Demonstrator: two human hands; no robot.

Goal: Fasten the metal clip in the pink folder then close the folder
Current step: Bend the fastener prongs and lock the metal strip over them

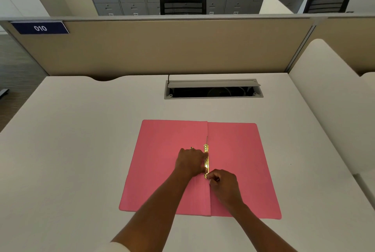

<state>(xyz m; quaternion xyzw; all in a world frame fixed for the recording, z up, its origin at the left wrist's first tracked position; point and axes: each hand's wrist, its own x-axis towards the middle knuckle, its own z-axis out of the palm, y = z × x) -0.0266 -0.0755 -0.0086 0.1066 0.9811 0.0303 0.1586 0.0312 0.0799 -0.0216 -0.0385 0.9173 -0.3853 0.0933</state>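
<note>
The pink folder (pixel 233 170) lies open and flat on the white counter (pixel 81 150), its spine fold running away from the person, so the brass clip (pixel 206 162) set along that fold is exposed and can be worked from above. The left hand (pixel 190 162) rests knuckles up on the left leaf with its fingers curled against the middle of the clip, apparently pressing it down so the bar does not lift or slide; its grip is pressed together on the clip. The right hand (pixel 224 184) sits just beside the near end of the clip, fingertips pinched on that end, most likely bending a prong or sliding a keeper; exactly which part it holds is too small to tell. At the far end a thin prong (pixel 207 140) stands up, which suggests that end is not yet fastened. Both leaves must stay spread until the clip is flat. Nothing crowds the work: an open cable tray (pixel 213 89) sits well apart toward the back, below a beige partition (pixel 162 48), and the counter around the folder offers room to swing a leaf shut.
</note>
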